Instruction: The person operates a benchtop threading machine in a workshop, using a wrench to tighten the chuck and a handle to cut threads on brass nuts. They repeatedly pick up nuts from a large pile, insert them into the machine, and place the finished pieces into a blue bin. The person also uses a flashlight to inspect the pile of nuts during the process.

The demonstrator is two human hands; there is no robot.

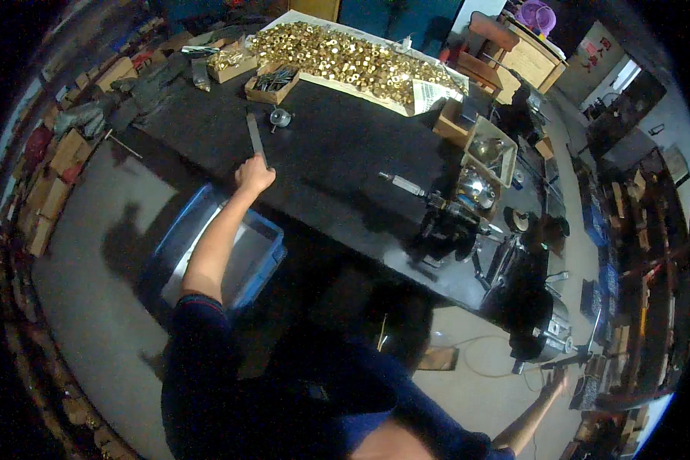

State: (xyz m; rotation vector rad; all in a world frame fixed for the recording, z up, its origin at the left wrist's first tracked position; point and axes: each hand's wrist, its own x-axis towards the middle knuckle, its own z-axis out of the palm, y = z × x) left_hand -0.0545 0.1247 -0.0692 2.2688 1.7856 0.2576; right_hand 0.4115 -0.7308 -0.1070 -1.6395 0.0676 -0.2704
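Note:
My left hand (254, 175) is closed round one end of a flat grey metal bar (254, 135), which points away from me over the black tabletop (322, 169). Just right of the bar's far end sits a small round metal fitting (280, 118). Far out to the lower right, my right hand (560, 383) reaches up beside a dark bar-like handle (569, 360) below a grey metal machine part (550, 331). Its fingers are too small and dim to make out, so whether it grips the handle cannot be told.
Brass nut-like pieces (345, 65) cover paper at the table's back. Small cardboard boxes (272, 86) stand left of them. A micrometer-like tool (402, 184) lies near clutter at the right. Under the left edge is a blue crate (276, 257). Loaded shelves line both sides.

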